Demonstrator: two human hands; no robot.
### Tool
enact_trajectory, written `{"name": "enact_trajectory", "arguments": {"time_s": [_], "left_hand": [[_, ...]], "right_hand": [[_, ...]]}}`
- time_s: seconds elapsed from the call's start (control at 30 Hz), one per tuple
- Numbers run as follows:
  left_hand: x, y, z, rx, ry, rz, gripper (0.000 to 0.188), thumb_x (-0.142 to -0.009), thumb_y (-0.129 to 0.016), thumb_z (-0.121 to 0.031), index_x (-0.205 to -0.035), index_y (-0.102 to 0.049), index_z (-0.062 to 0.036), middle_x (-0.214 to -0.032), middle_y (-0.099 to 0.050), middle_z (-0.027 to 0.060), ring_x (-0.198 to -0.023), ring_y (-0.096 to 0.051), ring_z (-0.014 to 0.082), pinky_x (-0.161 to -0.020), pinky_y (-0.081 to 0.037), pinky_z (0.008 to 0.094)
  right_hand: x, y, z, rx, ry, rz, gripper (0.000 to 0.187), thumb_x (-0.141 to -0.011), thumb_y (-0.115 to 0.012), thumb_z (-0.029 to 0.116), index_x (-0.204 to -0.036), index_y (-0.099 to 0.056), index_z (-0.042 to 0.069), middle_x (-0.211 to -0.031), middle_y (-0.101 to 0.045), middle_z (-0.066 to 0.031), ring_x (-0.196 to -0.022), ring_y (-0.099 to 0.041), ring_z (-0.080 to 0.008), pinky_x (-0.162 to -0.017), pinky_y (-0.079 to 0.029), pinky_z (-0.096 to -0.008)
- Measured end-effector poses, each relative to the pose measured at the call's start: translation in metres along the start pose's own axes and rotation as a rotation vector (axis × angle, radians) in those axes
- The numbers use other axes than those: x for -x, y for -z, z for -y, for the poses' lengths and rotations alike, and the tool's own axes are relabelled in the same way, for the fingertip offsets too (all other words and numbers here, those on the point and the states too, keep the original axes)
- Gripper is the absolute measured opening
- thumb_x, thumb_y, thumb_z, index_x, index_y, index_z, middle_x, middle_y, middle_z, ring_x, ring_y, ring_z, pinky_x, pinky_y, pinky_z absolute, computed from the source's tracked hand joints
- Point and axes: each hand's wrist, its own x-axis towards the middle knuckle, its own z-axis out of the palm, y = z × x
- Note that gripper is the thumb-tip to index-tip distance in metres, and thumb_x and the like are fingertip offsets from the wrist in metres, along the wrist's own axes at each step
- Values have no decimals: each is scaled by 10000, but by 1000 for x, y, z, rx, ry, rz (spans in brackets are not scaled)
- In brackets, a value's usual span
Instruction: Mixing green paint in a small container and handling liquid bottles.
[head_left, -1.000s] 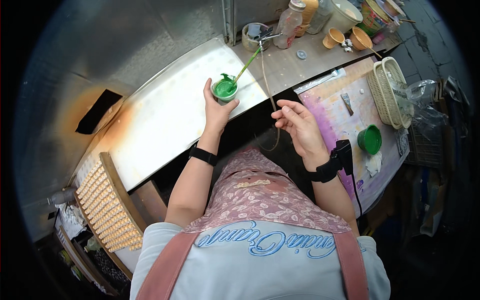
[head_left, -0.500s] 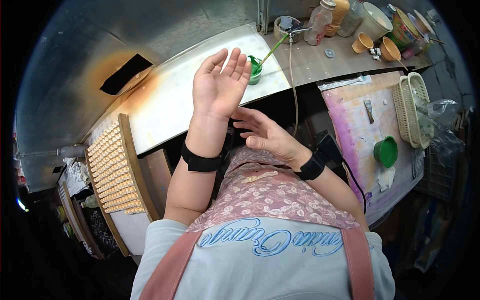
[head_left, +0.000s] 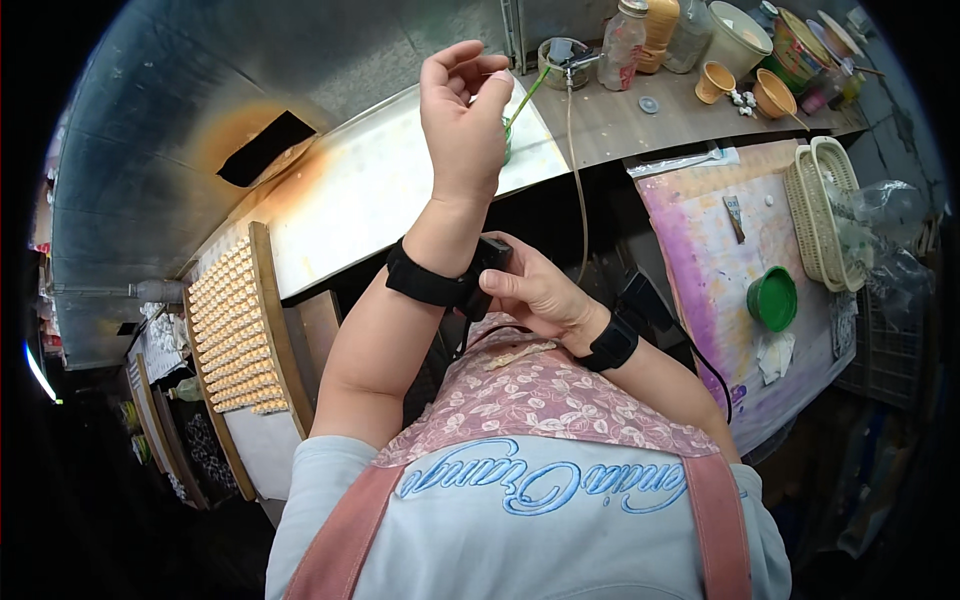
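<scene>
Head view: I have the left hand (head_left: 465, 118) raised over the white board (head_left: 350, 215), its fingers loosely curled and nothing that I can see held in them. The right hand (head_left: 540, 292) has thumb and fingers closed on the black box (head_left: 491, 264) at the black strap (head_left: 425, 278) round the left wrist, and this box sits over the dark gap (head_left: 548, 218), just off the board's near edge. Both forearms crowd that side above the apron (head_left: 560, 405), leaving me little slack. Behind the left hand, only a green sliver of a small cup (head_left: 507, 143) shows, with a green stick (head_left: 528, 96) slanting up from it. I have wide bare board to the left, toward the rack of small pale pieces (head_left: 235, 330); rightward, past the gap, the stained table's (head_left: 690, 220) edge begins, its green bowl (head_left: 772, 299) well apart from either hand
</scene>
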Motion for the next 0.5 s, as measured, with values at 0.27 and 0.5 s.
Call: {"name": "enact_trajectory", "arguments": {"time_s": [0.27,0.5], "left_hand": [[-16,-8,15,-804,-954,365,284,-697,-567,49,-959,-579,-59,-945,-610,83,-849,-579,283,-769,-465,328],[-6,-18,-4,61,157,161,200,-813,-543,12,-1011,-532,-17,-966,-606,103,-875,-577,156,-786,-482,299]], "right_hand": [[14,-36,6,24,-12,-279,518,-826,-671,277,-1184,-392,28,-951,-569,-64,-834,-588,-144,-728,-513,-347],[25,-38,9,180,25,-222,515,-777,-726,254,-1137,-444,17,-990,-547,-48,-878,-565,-117,-754,-501,-284]]}}
